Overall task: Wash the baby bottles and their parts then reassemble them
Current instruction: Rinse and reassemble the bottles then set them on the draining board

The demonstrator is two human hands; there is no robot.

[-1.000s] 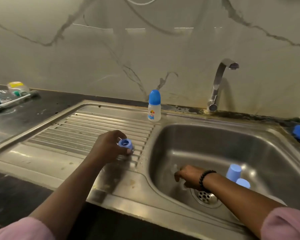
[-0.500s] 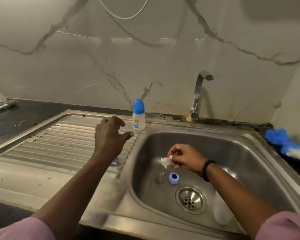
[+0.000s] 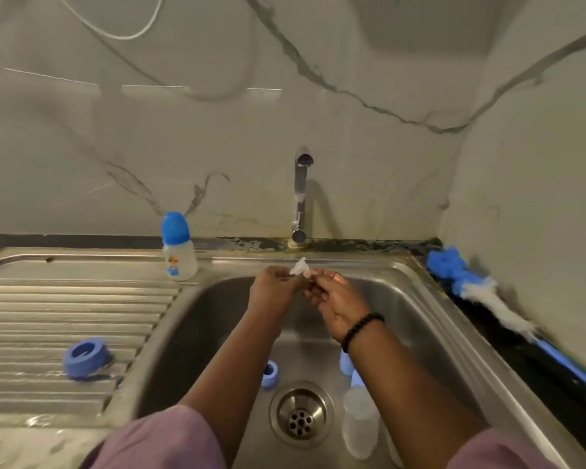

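Both hands meeting above sink basin (image 3: 416, 309), below tap (image 3: 301, 194). Left hand (image 3: 275, 292) and right hand (image 3: 339, 306) pinching small clear teat (image 3: 299, 266) between fingertips, remaining fingers curling loosely. Blue screw ring (image 3: 86, 357) lying on ribbed drainboard (image 3: 48, 316), left of basin. Second blue ring (image 3: 270, 374) sitting in basin just beside drain (image 3: 301, 414). Clear bottle body (image 3: 360, 424) lying right of drain, blue caps (image 3: 347, 362) partly hiding behind right forearm. Assembled capped bottle (image 3: 178, 247) standing upright on back ledge. Blue-and-white brush (image 3: 481, 292) resting along right counter.
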